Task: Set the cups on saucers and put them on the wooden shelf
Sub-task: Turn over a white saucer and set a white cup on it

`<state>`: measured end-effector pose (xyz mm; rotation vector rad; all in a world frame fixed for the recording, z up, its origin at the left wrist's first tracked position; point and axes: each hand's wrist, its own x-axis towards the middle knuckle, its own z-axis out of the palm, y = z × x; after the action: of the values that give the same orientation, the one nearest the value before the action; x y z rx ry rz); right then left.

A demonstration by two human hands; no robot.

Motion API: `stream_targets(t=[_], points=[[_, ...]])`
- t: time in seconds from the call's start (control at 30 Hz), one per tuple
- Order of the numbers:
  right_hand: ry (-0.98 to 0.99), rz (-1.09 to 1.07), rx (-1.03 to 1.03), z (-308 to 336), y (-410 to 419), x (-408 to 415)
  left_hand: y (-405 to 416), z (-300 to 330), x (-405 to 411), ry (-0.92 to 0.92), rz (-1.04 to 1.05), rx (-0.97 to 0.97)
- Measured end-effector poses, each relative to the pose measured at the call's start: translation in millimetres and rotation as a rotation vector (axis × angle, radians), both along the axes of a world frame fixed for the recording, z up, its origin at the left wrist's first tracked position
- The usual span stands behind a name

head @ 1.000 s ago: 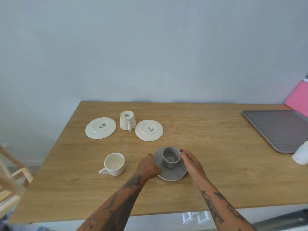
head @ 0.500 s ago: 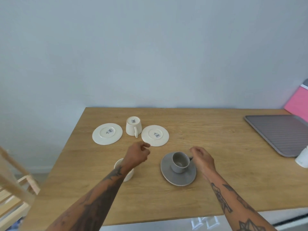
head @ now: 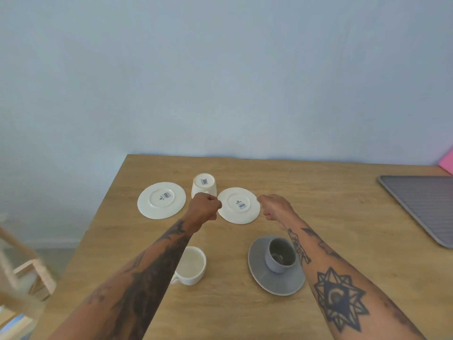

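An upside-down white saucer (head: 239,204) lies on the wooden table (head: 331,192). My left hand (head: 206,207) pinches its left rim with curled fingers, and my right hand (head: 274,207) pinches its right rim. Behind my left hand stands an upside-down white cup (head: 203,185), with a second upside-down white saucer (head: 160,200) to its left. An upright white cup (head: 192,265) is partly hidden under my left forearm. Near my right forearm, a grey cup (head: 279,253) sits upright on a grey saucer (head: 277,283).
A grey ribbed mat (head: 421,204) lies at the table's right side, with a pink object (head: 447,163) behind it. Part of a light wooden shelf frame (head: 27,273) shows at the lower left, beside the table. A pale wall backs the table.
Both hands have left the grey cup and saucer and reached forward to the rims of the right white saucer. The view has shifted closer and lower.
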<state>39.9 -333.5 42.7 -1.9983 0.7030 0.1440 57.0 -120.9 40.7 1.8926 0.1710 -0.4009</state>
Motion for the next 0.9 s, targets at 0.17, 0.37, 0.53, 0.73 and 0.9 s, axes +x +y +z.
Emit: stream_targets(t=[0.17, 0.37, 0.53, 0.73, 0.9], points=[[0.048, 0.005, 0.019, -34, -8, 40, -20, -29, 34, 0.057, 0.037, 0.058], [0.11, -0.075, -0.019, -57, -19, 71, -47, -54, 53, -0.002, 0.113, 0.163], [0.178, -0.11, 0.118, -59, -20, 70, -45, -63, 59, 0.142, 0.327, -0.013], [0.127, -0.112, 0.452, -40, -16, 58, -34, -57, 57, 0.33, 0.328, -0.239], [-0.146, 0.143, 0.089, -3, -2, 33, -15, -36, 46, 0.552, 0.304, -0.473]])
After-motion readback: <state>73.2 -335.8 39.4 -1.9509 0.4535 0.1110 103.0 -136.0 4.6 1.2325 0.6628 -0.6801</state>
